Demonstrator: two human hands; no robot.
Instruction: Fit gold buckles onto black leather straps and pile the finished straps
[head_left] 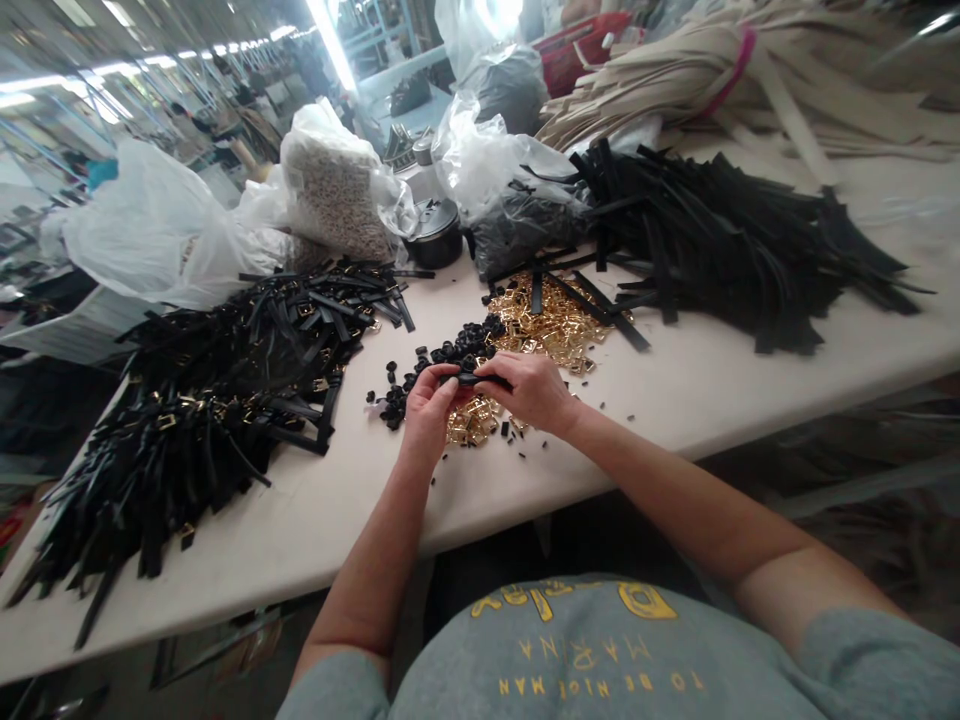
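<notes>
Between my two hands runs a short black strap point(469, 379), level and just above the small parts on the table. My left hand point(431, 400) pinches its left end between thumb and fingers. The other end is gripped by my right hand point(534, 388), whose fingers cover part of it. Behind and below my hands lie gold metal buckles point(541, 318) in a loose heap. Small round black pieces point(457, 350) are heaped just behind my left hand. A few tiny black bits point(523, 455) are scattered in front of my right hand.
On the left is a large pile of black straps with gold buckles point(217, 400). Plain black strips point(720, 230) lie at the right, with beige strips point(675, 80) behind. Plastic bags point(330, 180) and a round black tin point(436, 235) stand at the back of the table point(720, 400).
</notes>
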